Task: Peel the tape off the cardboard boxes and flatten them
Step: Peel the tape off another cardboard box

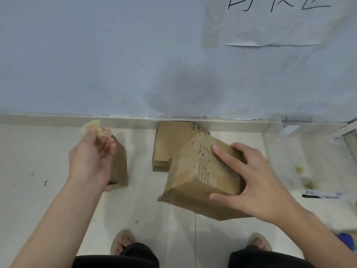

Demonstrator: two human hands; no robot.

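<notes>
My right hand (251, 180) grips a closed brown cardboard box (193, 182) held tilted above the floor; its top face shows torn, ridged paper where tape came off. My left hand (90, 157) is raised at the left and pinches a crumpled wad of clear yellowish tape (94, 128) between thumb and fingers. Behind the left hand a second brown box (119, 167) stands on the floor, partly hidden. A stack of flattened cardboard (170, 144) lies against the wall, behind the held box.
A grey wall (135, 55) rises just beyond the pale tiled floor (38, 161). A white paper sheet with black writing (280, 22) is taped to the wall at upper right. My two sandalled feet (123, 242) are at the bottom. Scraps and a dark tool (318, 196) lie at the right.
</notes>
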